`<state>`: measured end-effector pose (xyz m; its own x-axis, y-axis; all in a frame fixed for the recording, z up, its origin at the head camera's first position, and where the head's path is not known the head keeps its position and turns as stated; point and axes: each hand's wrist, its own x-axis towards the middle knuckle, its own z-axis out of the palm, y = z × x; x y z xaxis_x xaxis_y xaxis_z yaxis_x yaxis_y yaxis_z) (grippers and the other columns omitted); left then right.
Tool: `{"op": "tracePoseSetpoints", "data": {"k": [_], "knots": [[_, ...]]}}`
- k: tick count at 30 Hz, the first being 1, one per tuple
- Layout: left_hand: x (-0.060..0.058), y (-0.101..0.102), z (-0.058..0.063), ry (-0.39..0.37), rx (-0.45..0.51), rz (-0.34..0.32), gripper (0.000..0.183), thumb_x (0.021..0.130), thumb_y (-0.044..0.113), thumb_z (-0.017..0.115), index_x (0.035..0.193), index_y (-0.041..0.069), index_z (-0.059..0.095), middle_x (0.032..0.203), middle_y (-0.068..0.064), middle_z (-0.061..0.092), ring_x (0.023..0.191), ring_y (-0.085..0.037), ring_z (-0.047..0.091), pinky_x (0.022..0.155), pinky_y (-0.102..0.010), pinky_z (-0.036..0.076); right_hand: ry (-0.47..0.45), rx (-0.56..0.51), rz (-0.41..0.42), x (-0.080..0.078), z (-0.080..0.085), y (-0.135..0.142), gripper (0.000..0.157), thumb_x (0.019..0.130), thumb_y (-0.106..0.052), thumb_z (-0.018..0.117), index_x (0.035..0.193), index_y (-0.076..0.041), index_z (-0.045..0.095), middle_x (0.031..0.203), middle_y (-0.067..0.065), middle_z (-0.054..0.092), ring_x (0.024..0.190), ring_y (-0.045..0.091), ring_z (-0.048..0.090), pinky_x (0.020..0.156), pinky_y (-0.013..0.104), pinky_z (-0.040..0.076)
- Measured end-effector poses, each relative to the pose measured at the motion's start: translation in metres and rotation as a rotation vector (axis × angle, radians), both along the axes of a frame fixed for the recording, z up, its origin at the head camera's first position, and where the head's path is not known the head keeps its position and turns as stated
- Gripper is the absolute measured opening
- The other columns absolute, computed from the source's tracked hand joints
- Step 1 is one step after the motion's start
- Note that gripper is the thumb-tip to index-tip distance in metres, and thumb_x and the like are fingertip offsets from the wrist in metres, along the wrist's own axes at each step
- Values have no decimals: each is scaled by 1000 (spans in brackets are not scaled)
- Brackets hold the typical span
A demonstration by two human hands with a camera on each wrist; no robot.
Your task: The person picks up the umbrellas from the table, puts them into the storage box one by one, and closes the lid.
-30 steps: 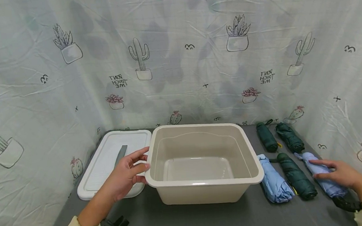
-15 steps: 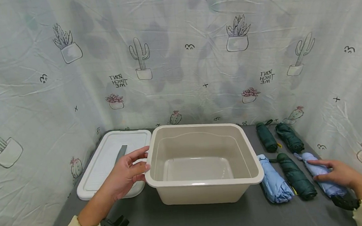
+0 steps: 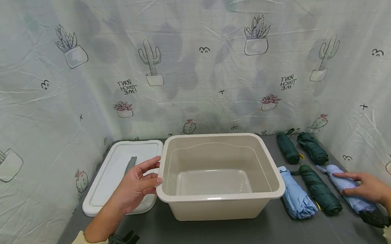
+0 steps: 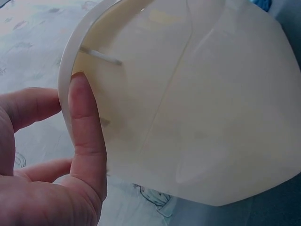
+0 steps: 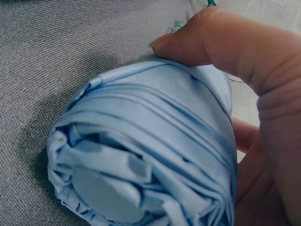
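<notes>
A beige plastic storage bin stands upright in mid-table, its inside bare in the head view. My left hand pinches its left rim; in the left wrist view the thumb lies on the inner side and fingers are outside. At the far right, my right hand grips a light blue folded umbrella lying on the table. The right wrist view shows its pleated end, with the thumb over one side and the other fingers mostly hidden behind it.
A second blue umbrella lies beside the bin, with a dark green one next to it. Two more green umbrellas lie farther back. A white lid is flat at left. Printed curtain encloses the grey table.
Both hands stay almost in place, the left at the bin's rim and the right on the blue umbrella. The bin and umbrellas have not visibly moved.
</notes>
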<state>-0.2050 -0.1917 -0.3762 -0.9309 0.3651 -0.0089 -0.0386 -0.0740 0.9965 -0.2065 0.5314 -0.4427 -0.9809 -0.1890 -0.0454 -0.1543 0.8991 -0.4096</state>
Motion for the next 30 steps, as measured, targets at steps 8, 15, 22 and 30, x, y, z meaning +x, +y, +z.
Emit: {"op": "tracePoseSetpoints", "data": {"k": [8,15,22,30], "knots": [[-6,0,0,5,-28,-12,66,98,4,63,158,-1,33,139,-23,44,101,-26,74,77,-42,65,16,-38,-21,2,5,-4,55,86,-24,81,139,-31,65,130,43,56,86,2,51,66,21,45],[-9,0,1,-18,-56,-9,69,98,5,65,159,1,32,137,-23,45,102,-26,73,78,-43,64,32,-99,-1,-1,19,-11,59,90,-20,77,145,-29,60,129,44,53,83,0,55,61,24,51],[-11,-2,2,-19,-22,-40,73,96,3,67,160,1,29,134,-21,47,98,-22,73,75,-40,65,-20,-194,-26,-2,42,-31,65,93,-18,75,152,-33,51,122,45,54,75,9,64,55,34,59],[-10,-3,1,-16,-4,-48,74,96,2,67,160,1,30,131,-20,48,98,-24,74,75,-41,65,-23,-262,-10,-3,67,-51,63,96,-18,72,154,-27,48,122,38,58,80,8,65,57,37,61]]}}
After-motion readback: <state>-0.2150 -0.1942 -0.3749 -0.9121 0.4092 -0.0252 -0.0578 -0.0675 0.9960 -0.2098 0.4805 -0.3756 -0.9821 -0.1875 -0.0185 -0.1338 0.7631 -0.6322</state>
